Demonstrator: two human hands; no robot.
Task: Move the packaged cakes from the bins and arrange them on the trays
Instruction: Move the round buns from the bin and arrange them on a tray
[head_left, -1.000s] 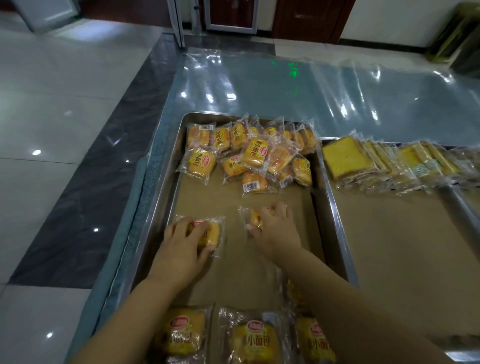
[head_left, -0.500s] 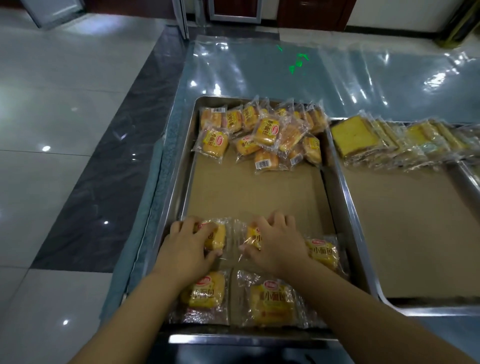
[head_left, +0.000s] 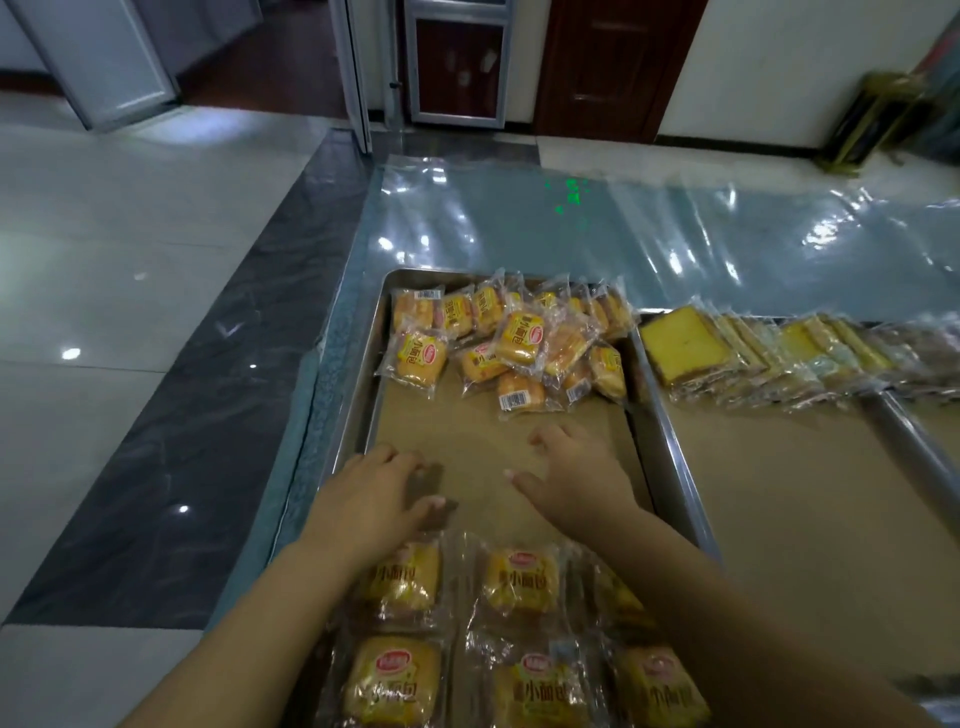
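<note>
1. Hands. The left hand and the right hand hover palm down over the bare paper liner in the middle of the tray. Both are empty: the left has loosely curled fingers, the right has its fingers spread wide.
2. Arms. Both forearms reach forward from the lower edge and pass above the rows of packaged cakes laid flat at the near end.
3. Stock. A heap of packaged cakes lies at the far end of the same tray, overlapping and partly tilted. On the second tray, just to the right, sliced cakes lean in a line. Both trays stand on a film-covered table. We see no bin.
4. Step in hand. We judge that the hands are going to the heap for the next packets.
5. Doing it well. We take one packet per hand from the heap's near edge, holding the cake rather than the loose wrapper. We lift instead of dragging, so the liner stays flat. We set each packet label up against the last row, in line with the columns.
</note>
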